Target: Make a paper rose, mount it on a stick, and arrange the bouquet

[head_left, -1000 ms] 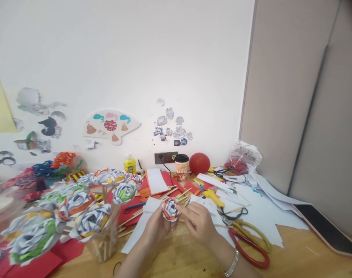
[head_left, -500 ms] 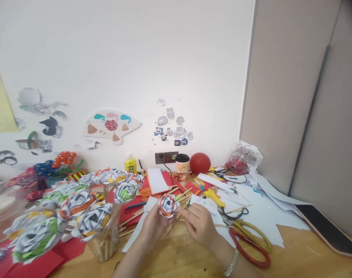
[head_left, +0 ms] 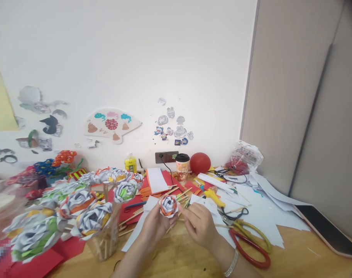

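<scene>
A white-and-orange paper flower (head_left: 168, 205) is being held over the table (head_left: 184, 258) by the left hand (head_left: 154, 224), its lower edge being clasped in the grip. Just beside its right edge, the right hand (head_left: 199, 223) is being held, index finger outstretched; whether anything is being pinched by that grip cannot be told. Farther right, scissors (head_left: 258, 265) are being supported by the table.

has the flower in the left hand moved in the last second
Yes, the flower has shifted slightly left and a little up in the picture, judged against the wall socket.
</scene>
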`<state>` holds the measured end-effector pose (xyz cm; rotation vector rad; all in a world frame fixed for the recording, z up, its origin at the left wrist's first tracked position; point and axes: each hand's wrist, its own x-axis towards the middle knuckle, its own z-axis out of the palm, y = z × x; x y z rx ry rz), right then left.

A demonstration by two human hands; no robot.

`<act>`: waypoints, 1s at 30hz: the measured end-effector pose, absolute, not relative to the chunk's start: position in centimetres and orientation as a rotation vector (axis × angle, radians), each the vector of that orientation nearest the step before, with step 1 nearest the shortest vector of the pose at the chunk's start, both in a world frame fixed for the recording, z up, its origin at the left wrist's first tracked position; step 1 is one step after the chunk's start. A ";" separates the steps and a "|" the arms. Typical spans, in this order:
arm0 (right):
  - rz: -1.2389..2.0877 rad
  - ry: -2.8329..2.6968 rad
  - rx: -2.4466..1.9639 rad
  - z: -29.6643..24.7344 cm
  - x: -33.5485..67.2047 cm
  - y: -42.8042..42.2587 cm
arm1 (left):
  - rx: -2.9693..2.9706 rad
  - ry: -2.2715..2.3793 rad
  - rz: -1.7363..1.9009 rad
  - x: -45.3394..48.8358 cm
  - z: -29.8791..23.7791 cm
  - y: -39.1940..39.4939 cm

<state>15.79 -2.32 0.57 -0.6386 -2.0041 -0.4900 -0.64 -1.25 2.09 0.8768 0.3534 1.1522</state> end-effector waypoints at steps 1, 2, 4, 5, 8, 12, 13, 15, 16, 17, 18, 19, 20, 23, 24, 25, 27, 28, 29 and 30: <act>-0.491 -2.002 -0.636 0.6 15.8 -2.3 | 0.880 0.359 1.148 -0.6 2.0 -1.2; -0.491 -2.002 -0.634 0.6 15.8 -2.3 | 0.885 0.363 1.144 -0.7 2.0 -1.1; -0.482 -2.000 -0.630 0.6 15.8 -2.3 | 0.897 0.362 1.132 -0.6 1.8 -1.0; -0.470 -1.997 -0.625 0.6 15.7 -2.3 | 0.900 0.364 1.123 -0.6 1.8 -1.0; -0.413 -1.975 -0.626 0.5 15.7 -2.2 | 0.912 0.392 1.116 -0.6 1.9 -1.1; -0.359 -1.918 -0.651 0.6 15.7 -2.2 | 0.939 0.494 1.076 -0.4 2.1 -1.4; -0.343 -1.907 -0.650 0.8 15.8 -2.2 | 0.939 0.518 1.057 -0.3 2.1 -1.5; -0.292 -1.888 -0.628 1.0 15.8 -2.2 | 0.942 0.551 1.045 -0.2 2.0 -1.6; -0.259 -1.881 -0.606 1.1 15.8 -2.2 | 0.949 0.560 1.051 -0.1 2.0 -1.6; -0.226 -1.879 -0.584 1.2 15.8 -2.2 | 0.960 0.565 1.057 -0.1 1.9 -1.6; -0.193 -1.887 -0.570 1.3 15.7 -2.2 | 0.969 0.573 1.067 -0.1 1.8 -1.5; -0.164 -1.903 -0.566 1.4 15.7 -2.2 | 0.976 0.589 1.073 -0.1 1.7 -1.4; -0.142 -1.925 -0.577 1.4 15.7 -2.1 | 0.977 0.615 1.070 -0.2 1.6 -1.3; -0.113 -1.983 -0.669 1.5 15.7 -2.0 | 0.995 0.725 1.009 -0.5 1.5 -1.1; -0.113 -1.993 -0.691 1.5 15.8 -2.0 | 1.012 0.748 0.989 -0.5 1.5 -1.1; -0.118 -2.004 -0.696 1.6 15.8 -2.0 | 1.029 0.757 0.971 -0.5 1.6 -1.2; -0.138 -2.039 -0.656 1.8 16.0 -2.0 | 1.042 0.756 0.974 -0.5 1.8 -1.4; -0.154 -2.059 -0.627 1.9 16.1 -2.0 | 1.034 0.755 0.975 -0.5 1.8 -1.4; -0.171 -2.077 -0.603 1.9 16.2 -2.0 | 1.022 0.757 0.966 -0.4 1.8 -1.5; -0.186 -2.097 -0.590 2.0 16.3 -2.0 | 1.013 0.763 0.944 -0.4 1.8 -1.5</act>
